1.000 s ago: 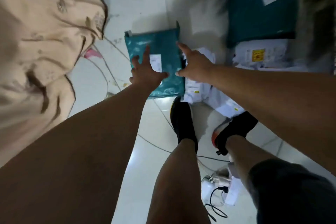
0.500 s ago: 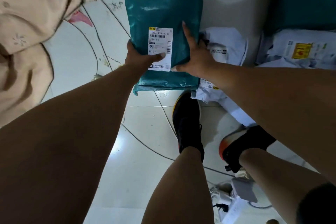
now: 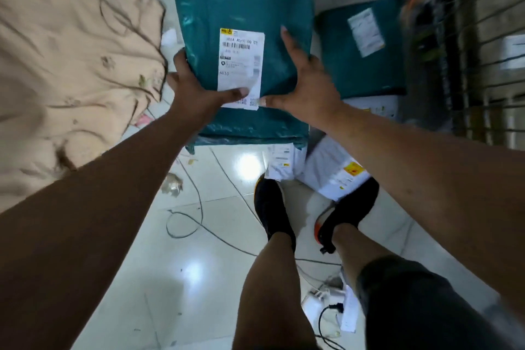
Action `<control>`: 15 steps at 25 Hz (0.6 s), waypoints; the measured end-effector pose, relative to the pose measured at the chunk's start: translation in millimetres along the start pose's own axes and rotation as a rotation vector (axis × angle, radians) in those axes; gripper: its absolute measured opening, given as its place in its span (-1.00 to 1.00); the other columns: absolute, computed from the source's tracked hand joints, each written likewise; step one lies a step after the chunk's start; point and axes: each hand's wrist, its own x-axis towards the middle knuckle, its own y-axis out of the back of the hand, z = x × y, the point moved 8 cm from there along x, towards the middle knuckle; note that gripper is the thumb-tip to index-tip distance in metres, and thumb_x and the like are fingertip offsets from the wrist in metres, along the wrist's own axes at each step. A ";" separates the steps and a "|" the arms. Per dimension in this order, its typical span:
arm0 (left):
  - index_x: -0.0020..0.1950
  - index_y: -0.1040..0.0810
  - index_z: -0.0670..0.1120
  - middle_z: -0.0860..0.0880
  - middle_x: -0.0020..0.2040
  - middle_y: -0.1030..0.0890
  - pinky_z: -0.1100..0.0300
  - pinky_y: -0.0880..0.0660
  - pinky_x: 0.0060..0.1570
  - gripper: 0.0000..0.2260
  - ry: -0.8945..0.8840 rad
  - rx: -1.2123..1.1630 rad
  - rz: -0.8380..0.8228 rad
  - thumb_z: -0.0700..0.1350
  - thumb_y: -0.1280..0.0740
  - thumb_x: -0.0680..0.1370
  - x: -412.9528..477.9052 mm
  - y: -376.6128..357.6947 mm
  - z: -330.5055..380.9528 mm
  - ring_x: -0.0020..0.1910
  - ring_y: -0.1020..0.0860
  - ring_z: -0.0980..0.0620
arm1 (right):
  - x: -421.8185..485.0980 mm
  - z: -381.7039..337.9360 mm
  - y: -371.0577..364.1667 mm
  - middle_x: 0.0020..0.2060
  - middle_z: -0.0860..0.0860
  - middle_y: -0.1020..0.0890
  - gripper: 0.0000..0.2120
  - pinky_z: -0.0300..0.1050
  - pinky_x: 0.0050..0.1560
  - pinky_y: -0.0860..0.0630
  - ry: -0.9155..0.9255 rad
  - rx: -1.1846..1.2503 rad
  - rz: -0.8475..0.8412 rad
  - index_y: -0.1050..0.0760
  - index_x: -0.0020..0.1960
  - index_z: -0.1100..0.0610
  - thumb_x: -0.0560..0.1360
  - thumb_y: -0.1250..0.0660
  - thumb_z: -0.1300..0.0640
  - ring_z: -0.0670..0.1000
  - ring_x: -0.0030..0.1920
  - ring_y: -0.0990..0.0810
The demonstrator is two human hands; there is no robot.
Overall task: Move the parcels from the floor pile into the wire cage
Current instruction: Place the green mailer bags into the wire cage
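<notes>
The teal parcel (image 3: 241, 8) was held up off the floor (image 3: 170, 264) in both hands, out in front of the person. The wire cage (image 3: 468, 65) stood off to the right, apart from it. The parcel's left edge was gripped by the left hand (image 3: 196, 88), with the thumb pressed on the white label (image 3: 241, 65) and the other fingers hidden below. Its right side was gripped by the right hand (image 3: 304, 85), with the thumb laid by the label's bottom corner and one straight finger laid across the top. The rest of that hand's fingers could not be seen. The step in hand was judged to be the carry, as the parcel was picked up but not yet put in the cage. For the next move, a swing to the right would be needed, and the parcel would have to be set down inside the cage. More parcels were left on the floor, with a second teal parcel (image 3: 366, 65) by the cage and white parcels (image 3: 335, 170) by the black shoes (image 3: 272, 207). On the held parcel's label a barcode was seen, and "AQ10" could be read in the top line and again lower down. The smaller print was too blurred to be read. A yellow sticker was seen on one white parcel, but its words could not be made out.
</notes>
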 end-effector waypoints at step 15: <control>0.67 0.13 0.26 0.34 0.47 -0.37 0.23 -0.40 0.41 0.15 -0.730 0.188 -0.469 0.09 -0.66 0.37 -180.4 -74.6 538.5 0.38 -0.45 0.32 | -237.1 -107.6 482.3 0.50 0.07 -0.37 0.30 0.08 0.47 -0.41 -0.113 -0.042 0.450 0.13 0.57 -0.43 0.01 -0.51 -0.56 0.13 0.43 -0.45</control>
